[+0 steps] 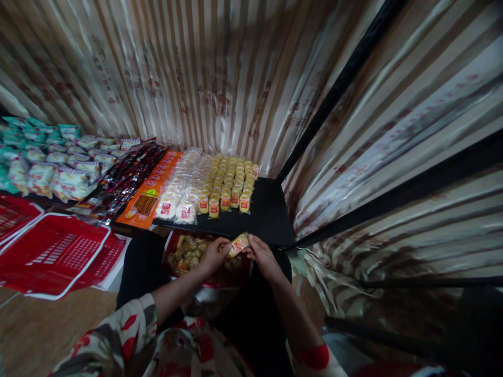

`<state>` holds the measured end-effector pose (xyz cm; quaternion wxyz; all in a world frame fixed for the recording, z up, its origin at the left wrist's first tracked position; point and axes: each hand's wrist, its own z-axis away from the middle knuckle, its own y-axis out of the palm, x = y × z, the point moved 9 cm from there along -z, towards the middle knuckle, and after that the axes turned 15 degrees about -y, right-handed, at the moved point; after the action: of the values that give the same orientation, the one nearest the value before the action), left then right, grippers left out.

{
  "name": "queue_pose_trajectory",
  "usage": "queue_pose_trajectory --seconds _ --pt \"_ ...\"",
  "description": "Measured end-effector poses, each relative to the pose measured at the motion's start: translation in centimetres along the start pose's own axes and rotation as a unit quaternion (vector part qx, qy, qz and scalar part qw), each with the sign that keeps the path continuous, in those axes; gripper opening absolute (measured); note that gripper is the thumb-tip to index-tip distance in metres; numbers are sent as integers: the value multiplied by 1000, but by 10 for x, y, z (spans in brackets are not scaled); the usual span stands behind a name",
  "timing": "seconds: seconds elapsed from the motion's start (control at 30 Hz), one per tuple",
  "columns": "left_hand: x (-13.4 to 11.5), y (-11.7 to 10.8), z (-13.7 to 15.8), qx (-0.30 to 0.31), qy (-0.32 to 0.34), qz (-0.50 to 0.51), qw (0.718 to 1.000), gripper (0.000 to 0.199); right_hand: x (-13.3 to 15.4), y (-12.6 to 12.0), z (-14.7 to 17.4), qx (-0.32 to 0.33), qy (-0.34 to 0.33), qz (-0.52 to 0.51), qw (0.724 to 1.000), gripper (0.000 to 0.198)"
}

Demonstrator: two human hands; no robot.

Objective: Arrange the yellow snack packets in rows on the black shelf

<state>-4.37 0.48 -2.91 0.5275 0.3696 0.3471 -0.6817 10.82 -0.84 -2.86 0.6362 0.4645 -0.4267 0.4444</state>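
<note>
Between my two hands is a small yellow snack packet (239,244) with a red and white label. My left hand (215,254) pinches its left end, and my right hand (261,253) grips the right end. Below them, a red-rimmed container (168,242) on my lap holds many similar yellow packets (191,253). Just beyond my hands, rows of yellow packets (225,199) stand lined up on a black table (271,209), labels facing me on the front ones.
Left of the rows lie white packets (176,201), an orange snack bag (147,191), dark shiny packages (126,183), and white and teal bags (70,178). Red bags with white edging (51,251) are at the left. Black poles (334,99) and striped sheeting (196,68) enclose the back and right.
</note>
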Motion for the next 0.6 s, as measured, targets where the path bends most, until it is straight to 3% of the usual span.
queue_pose_trajectory --seconds 0.1,0.33,0.6 --pt "-7 8 -3 5 -27 65 997 19 10 -3 -1 -24 -25 -40 999 36" --pt "-33 34 -12 -14 -40 160 986 22 30 -11 -6 -31 -104 -11 994 42" --pt "-65 69 -39 -14 -28 137 990 17 60 -43 -39 -124 -191 39 973 41"
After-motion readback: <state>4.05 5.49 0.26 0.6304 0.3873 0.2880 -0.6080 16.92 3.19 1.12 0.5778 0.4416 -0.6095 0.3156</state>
